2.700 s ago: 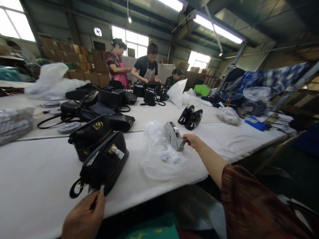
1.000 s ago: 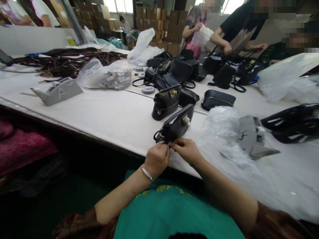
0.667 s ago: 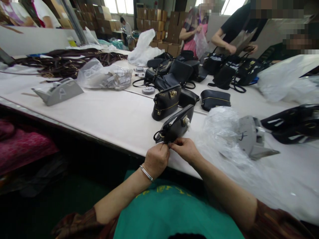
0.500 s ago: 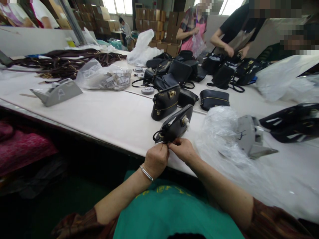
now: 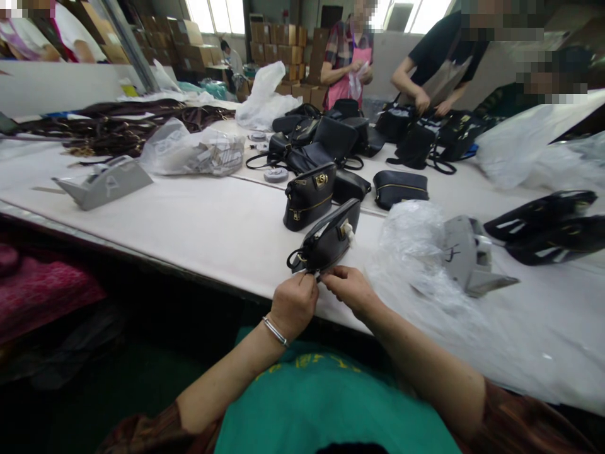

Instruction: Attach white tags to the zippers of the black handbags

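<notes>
A small black handbag (image 5: 331,243) stands on the white table close to its front edge, with a white wrapping on its gold clasp (image 5: 348,232) and a black loop (image 5: 293,258) at its near end. Just below that end, my left hand (image 5: 293,307) is closed in a pinch. Beside it, the fingers of my right hand (image 5: 348,289) pinch at the same spot, almost touching the left. Something small and dark shows between the fingertips, too small to name. Another black handbag (image 5: 308,198) with a gold clasp and zip stands upright just behind.
Tape dispensers stand left (image 5: 106,183) and right (image 5: 467,258). Clear plastic film (image 5: 411,252) is heaped by the right one. Several black bags (image 5: 335,135) crowd the back, near a plastic bag of tags (image 5: 193,150) and brown straps (image 5: 123,123). Co-workers (image 5: 437,69) stand across the table.
The view has shifted slightly, so the table's things sit a little further left. My fingertips have moved slightly at the bag's near end; both hands stay pinched there.
</notes>
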A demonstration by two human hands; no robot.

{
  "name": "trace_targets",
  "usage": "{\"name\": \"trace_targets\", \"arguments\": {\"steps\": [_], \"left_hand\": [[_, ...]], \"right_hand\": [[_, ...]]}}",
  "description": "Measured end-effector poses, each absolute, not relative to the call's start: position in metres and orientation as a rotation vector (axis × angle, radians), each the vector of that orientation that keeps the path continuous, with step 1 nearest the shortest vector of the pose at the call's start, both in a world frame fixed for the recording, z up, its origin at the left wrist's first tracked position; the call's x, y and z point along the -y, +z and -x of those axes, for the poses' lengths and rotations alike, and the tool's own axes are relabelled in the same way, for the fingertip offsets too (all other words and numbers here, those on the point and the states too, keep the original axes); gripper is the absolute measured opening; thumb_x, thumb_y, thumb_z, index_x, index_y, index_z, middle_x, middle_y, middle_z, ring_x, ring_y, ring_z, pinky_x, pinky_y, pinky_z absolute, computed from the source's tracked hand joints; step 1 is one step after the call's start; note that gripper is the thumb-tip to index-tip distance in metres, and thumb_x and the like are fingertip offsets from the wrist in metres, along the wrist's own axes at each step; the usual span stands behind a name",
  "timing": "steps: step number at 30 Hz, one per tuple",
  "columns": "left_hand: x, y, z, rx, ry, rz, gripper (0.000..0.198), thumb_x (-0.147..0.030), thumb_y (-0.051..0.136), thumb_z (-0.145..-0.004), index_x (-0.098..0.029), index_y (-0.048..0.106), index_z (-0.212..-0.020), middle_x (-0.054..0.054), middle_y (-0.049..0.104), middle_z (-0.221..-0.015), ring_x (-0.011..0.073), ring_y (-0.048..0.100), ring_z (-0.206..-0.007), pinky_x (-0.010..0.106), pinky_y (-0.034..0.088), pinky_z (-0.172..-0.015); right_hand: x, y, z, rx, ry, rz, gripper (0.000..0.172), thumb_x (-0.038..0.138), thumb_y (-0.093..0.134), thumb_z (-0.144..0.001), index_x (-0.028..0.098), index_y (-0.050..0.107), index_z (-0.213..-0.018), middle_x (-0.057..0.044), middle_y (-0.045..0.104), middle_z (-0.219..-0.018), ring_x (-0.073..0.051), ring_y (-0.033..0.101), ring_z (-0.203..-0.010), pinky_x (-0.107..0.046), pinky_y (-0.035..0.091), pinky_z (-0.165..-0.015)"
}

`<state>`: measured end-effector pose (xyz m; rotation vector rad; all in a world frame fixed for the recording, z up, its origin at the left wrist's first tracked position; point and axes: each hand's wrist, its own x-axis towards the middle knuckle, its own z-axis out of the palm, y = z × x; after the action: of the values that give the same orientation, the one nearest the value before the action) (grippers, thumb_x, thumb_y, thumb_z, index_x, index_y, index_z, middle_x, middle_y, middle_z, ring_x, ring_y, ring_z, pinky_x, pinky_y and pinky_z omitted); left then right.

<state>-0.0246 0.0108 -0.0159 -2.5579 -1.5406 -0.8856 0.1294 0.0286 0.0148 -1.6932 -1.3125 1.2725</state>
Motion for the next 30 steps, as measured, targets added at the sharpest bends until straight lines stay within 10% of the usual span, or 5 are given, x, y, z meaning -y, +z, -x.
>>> {"name": "trace_targets", "arguments": {"steps": [14,30], "left_hand": [[-0.012,0.004,0.023,2.336,-1.445,2.753,0.029,-0.024,0.051,-0.088,-0.019,0.063,-0.062,-0.001,0.059,-0.054,0.013,0.056,-0.053,0.024,0.04,-0.054],[-0.003,-0.004,0.017,1.883,-1.191,2.624,0.025,-0.017,0.052,-0.089,-0.019,0.058,-0.064,0.004,0.061,-0.062,0.0156,0.056,-0.058,0.028,0.037,-0.058]], "right_hand": [[-0.026,-0.013,-0.128,1.207,1.309,1.565,0.019,0.034,0.067,-0.066,0.016,0.073,-0.07,-0.002,0.068,-0.063,-0.013,0.054,-0.054,-0.023,0.04,-0.049],[-0.021,-0.023,-0.13,1.145,1.314,1.518,0.028,0.044,0.072,-0.066,0.016,0.066,-0.067,0.003,0.055,-0.054,-0.011,0.044,-0.048,-0.025,0.034,-0.046]]}}
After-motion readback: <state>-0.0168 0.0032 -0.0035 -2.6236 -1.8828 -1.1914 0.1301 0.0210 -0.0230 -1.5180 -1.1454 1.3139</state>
